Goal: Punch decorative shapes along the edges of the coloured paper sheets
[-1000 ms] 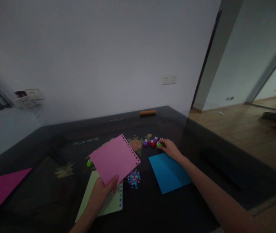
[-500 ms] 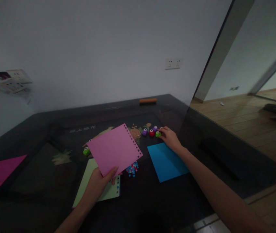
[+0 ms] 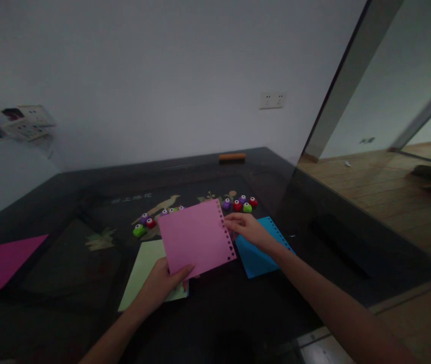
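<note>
1. Dark glass-topped table [image 3: 67, 283], strewn with craft supplies.
2. Pink square paper sheet [image 3: 196, 237], punched with holes along its right edge, held tilted above a pale green sheet [image 3: 143, 268] and beside a blue sheet [image 3: 255, 253].
3. Left hand [image 3: 162, 283] pinching the lower corner; right hand [image 3: 248, 230] closed at the perforated edge, maybe on something small, hard to tell.
4. Small coloured paper punches [image 3: 240, 203] clustered behind.
5. Risk: creased or torn holes if tugged unevenly.

Punches [image 3: 240, 203] behind sheet [image 3: 196, 237]

Both forearms bare, no sleeves, hands [image 3: 161, 283] ungloved.
</note>
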Motion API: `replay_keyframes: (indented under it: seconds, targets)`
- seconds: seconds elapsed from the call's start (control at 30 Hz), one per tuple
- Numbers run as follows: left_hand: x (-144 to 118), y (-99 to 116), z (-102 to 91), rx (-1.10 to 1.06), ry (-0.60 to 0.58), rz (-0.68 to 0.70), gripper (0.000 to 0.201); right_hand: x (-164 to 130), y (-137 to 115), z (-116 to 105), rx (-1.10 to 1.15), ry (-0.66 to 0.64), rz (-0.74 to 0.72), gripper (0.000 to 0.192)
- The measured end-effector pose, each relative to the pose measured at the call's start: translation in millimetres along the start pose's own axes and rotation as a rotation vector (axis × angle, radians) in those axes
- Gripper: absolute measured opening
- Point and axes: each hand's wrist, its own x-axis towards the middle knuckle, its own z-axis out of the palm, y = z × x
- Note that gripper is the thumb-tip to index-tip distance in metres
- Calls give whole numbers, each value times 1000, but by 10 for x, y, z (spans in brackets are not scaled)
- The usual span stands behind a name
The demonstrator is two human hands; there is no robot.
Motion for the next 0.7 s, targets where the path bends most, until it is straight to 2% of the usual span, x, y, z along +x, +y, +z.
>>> replay_keyframes:
  seconds: [0.07, 0.13, 0.33, 0.43, 0.7]
  targets:
    - [-5, -10, 12, 11, -53, 2, 35, -10, 24, 71, 41, 23, 18, 28]
    - [4, -5, 9, 3, -53, 14, 31, -9, 55, 95, 57, 48, 32, 27]
    - [101, -17, -78, -204, 144, 59, 34, -11, 76, 89, 48, 83, 47, 25]
    - [139, -76, -132, -231, 212, 60, 34, -18, 66, 107, 70, 81, 69, 26]
    - [150, -97, -80, -273, 234, 118, 33, -2, 14, 65, 87, 137, 11, 24]
